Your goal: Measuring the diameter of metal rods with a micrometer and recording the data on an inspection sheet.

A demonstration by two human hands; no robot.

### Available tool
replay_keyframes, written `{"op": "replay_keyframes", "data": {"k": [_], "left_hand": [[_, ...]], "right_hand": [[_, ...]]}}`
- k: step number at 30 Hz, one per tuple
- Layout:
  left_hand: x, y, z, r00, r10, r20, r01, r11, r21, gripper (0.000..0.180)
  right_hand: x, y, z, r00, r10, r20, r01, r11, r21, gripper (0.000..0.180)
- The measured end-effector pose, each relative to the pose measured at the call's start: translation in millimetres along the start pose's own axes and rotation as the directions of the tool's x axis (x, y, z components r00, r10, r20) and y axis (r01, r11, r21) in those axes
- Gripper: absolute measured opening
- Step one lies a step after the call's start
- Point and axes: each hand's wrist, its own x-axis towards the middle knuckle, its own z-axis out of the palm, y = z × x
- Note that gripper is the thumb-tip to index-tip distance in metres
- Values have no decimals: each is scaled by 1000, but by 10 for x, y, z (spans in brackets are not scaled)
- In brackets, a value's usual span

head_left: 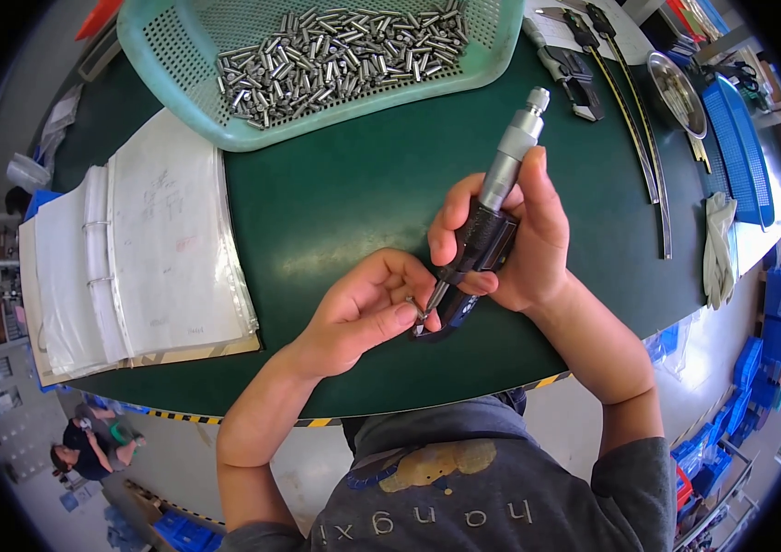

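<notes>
Evidently the right hand was wrapped around the black body of a digital micrometer, thumb and fingers clamped on it, with the silver thimble pointing up and away toward the teal basket of small metal pins. The left hand pinched a single small pin between thumb and forefinger, held right at the micrometer's lower frame, just above the green table. To do this well, I judged the pin should sit square between the measuring faces, not tilted, and the thimble should be turned gently by its end ratchet, not squeezed hard. The measuring faces themselves were hidden behind the fingers, so whether they touched the pin could not be told. The display was turned away under the right palm. An open binder of sleeved sheets lay to the left; callipers and a long ruler lay at the far right, bent by the lens.
</notes>
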Motion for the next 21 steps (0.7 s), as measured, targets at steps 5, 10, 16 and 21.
{"op": "replay_keyframes", "data": {"k": [5, 10, 16, 21], "left_hand": [[13, 22, 10, 1000, -5, -9, 5, 1000, -19, 24], [14, 60, 41, 995, -46, -88, 37, 995, -97, 27], [23, 22, 23, 995, -59, -77, 45, 984, -173, 26], [17, -8, 12, 997, -58, -55, 46, 980, -194, 24]], "right_hand": [[-20, -11, 23, 994, 7, -107, -13, 998, -60, 72], [-11, -23, 27, 995, -4, -98, 1, 1000, -27, 78], [-19, -22, 34, 993, 22, -118, -27, 999, -40, 84], [-9, -13, 45, 994, 8, -109, -15, 998, -59, 82]]}}
